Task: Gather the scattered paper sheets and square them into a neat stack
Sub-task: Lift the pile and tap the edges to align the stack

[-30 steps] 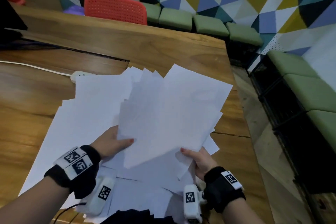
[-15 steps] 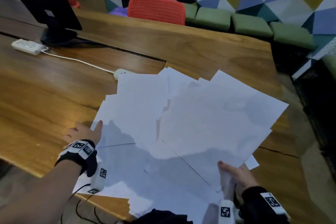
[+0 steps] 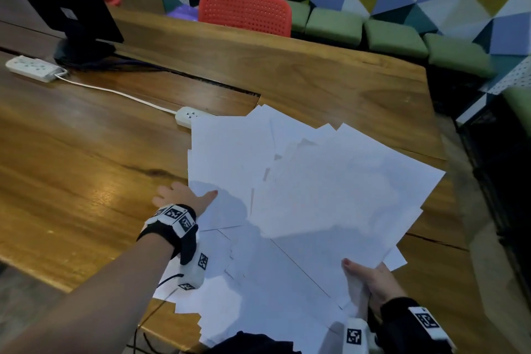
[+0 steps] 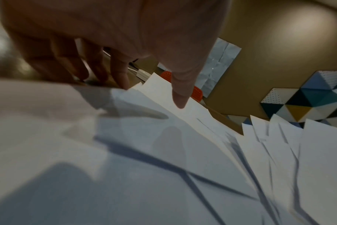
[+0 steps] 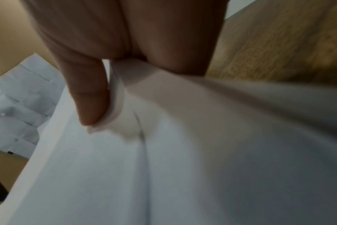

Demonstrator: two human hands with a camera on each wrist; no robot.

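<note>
Head view: the paper sheets lie fanned across the near right part of the desk, some overhanging its near edge. Our left hand lies at the fan's left border, thumb resting on a sheet. Our right hand holds the near right corner. A power strip sits just beside the far sheets.
Left wrist view: the fingers are extended and relaxed, grasping nothing, tips at the paper edge.
Right wrist view: the thumb pinches a curled bundle of sheets against the fingers. To do this step well, we judge it best to sweep the left edge inward with a flat hand while the right keeps a firm pinch
</note>
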